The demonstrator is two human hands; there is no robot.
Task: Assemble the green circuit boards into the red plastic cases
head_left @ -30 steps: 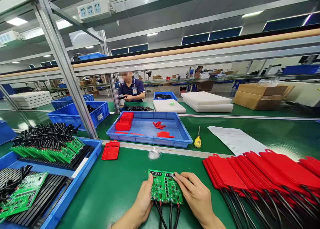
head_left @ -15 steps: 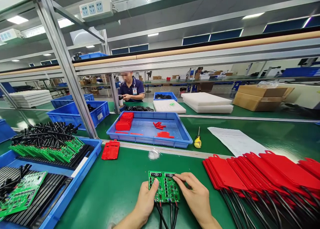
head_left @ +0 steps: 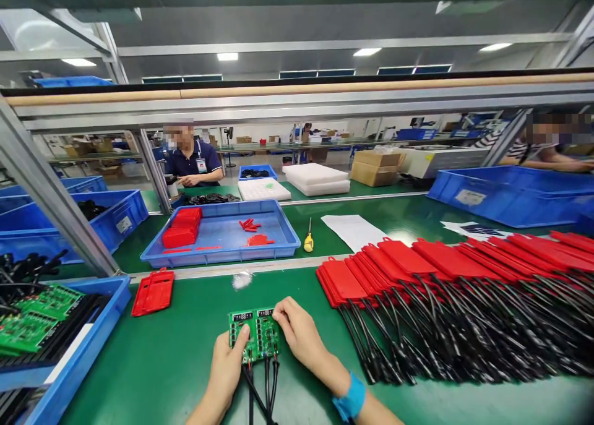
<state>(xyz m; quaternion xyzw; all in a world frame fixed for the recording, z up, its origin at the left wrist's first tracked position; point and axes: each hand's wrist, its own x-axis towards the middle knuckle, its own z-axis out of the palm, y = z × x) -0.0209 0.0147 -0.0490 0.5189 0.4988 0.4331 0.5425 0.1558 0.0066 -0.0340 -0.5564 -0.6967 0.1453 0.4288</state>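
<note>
My left hand point(head_left: 226, 362) grips a green circuit board point(head_left: 266, 339) by its left side, thumb lying on the front face. The board is a joined pair with two small black displays along the top, and black cables point(head_left: 269, 382) hang from its lower edge. At the upper right corner, beside the right display, the fingertips of my right hand point(head_left: 299, 332) are pinched together. Whatever lies between them is too small to make out. A blue band point(head_left: 350, 397) circles my right wrist. Left of the board, a red plastic case part point(head_left: 153, 292) lies on the green bench.
Many red cases point(head_left: 417, 261) with black cables lie in rows at right. Behind the board stands a blue tray point(head_left: 223, 258) with red parts; a yellow screwdriver point(head_left: 309, 242) lies beside it. A blue bin point(head_left: 118, 317) of boards is at left. A co-worker point(head_left: 192, 159) sits opposite.
The view has swung to the right, so the bench things appear further left and more red cases show. Both hands remain at the board, with the right fingers still pinched at its top right corner.
</note>
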